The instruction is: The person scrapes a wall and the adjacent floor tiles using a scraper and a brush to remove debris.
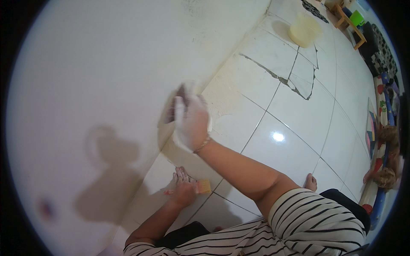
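Observation:
My right hand, coated in white dust and blurred, holds a dark, thin sheet that looks like sandpaper against the lower part of the white wall. Below it, my left hand rests on the white tile floor, its dusty fingers stretched towards the wall's foot. A flat paintbrush with yellowish bristles and a reddish handle lies under that palm, gripped against the floor. The middle of its handle is hidden by the hand.
A pale yellow bucket stands on the floor farther along the wall. Cracked tiles with dark broken gaps lie before it. A low wooden frame and a colourful patterned cushion or mat line the right side. My bare foot is at lower right.

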{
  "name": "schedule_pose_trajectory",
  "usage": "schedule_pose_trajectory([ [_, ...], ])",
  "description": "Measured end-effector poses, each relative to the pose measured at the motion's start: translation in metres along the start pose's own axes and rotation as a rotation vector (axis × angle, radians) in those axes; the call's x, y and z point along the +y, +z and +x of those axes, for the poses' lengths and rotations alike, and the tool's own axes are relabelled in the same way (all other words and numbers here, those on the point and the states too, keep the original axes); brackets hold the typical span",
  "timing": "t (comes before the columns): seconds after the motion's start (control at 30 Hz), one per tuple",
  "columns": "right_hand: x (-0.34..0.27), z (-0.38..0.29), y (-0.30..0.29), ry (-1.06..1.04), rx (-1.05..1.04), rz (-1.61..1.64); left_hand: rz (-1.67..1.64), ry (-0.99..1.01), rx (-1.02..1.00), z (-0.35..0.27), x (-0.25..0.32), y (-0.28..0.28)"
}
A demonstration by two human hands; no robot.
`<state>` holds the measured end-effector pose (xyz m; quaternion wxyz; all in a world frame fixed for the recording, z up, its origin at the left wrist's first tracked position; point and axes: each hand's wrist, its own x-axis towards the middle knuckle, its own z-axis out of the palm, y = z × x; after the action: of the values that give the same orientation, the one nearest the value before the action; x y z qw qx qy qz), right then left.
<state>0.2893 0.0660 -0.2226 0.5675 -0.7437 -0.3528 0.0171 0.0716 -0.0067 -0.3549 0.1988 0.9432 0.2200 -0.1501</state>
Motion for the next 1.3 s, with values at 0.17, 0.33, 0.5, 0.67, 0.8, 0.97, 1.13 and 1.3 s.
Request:
schedule_pose_trajectory([
  [0.17, 0.099, -0.021, 0.039, 0.276, -0.168, -0.203, -0.012, -0.024, -0.068, 0.017, 0.007, -0.005],
  [0.33, 0.146, -0.052, -0.014, 0.496, -0.34, -0.318, 0.028, -0.035, 0.065, 0.003, -0.004, 0.01],
  [0.5, 0.178, -0.023, -0.034, 0.552, -0.317, -0.167, -0.017, -0.053, 0.032, 0.012, 0.002, 0.006],
  [0.67, 0.049, -0.003, -0.019, 0.501, -0.096, 0.561, 0.01, -0.099, -0.038, 0.01, 0.0, 0.001],
  [0.8, -0.038, 0.025, 0.002, -0.104, 0.006, 0.287, -0.042, -0.103, -0.086, 0.009, 0.001, -0.008],
  [0.97, -0.014, 0.014, 0.029, -0.3, 0.071, -0.091, -0.026, -0.131, -0.096, 0.011, 0.002, 0.001],
  [1.13, 0.12, -0.056, -0.007, 0.44, -0.625, -0.552, -0.12, -0.121, -0.115, 0.008, 0.001, -0.004],
  [1.3, 0.126, -0.064, -0.066, 0.38, -0.708, -0.572, -0.13, -0.15, -0.082, 0.003, 0.002, -0.005],
])
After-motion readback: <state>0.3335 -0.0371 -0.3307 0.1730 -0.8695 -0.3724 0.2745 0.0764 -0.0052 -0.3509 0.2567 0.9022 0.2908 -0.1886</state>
